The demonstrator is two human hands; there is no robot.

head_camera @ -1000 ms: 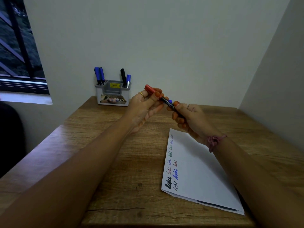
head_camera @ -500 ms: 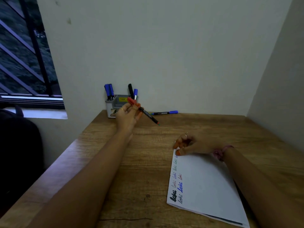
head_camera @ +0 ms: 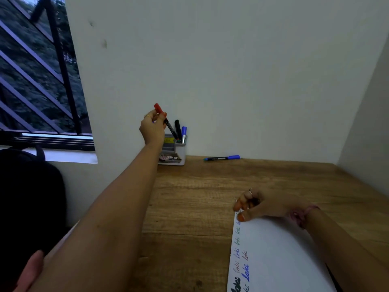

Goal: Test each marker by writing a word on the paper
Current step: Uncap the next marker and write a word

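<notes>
left hand [head_camera: 153, 129] pinches red-capped marker [head_camera: 166, 122], tip down over grey marker holder [head_camera: 174, 151] at the wall. right hand [head_camera: 261, 204] loosely curled, holding nothing, thumb on paper [head_camera: 280, 256] corner. blue marker [head_camera: 222, 158] lies on table [head_camera: 195, 207].

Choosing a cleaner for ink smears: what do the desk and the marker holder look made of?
Desk: wood or wood-look laminate, matte, with visible brown grain; which one I cannot tell. Marker holder: likely moulded plastic, smooth grey-white walls with a printed label.
</notes>
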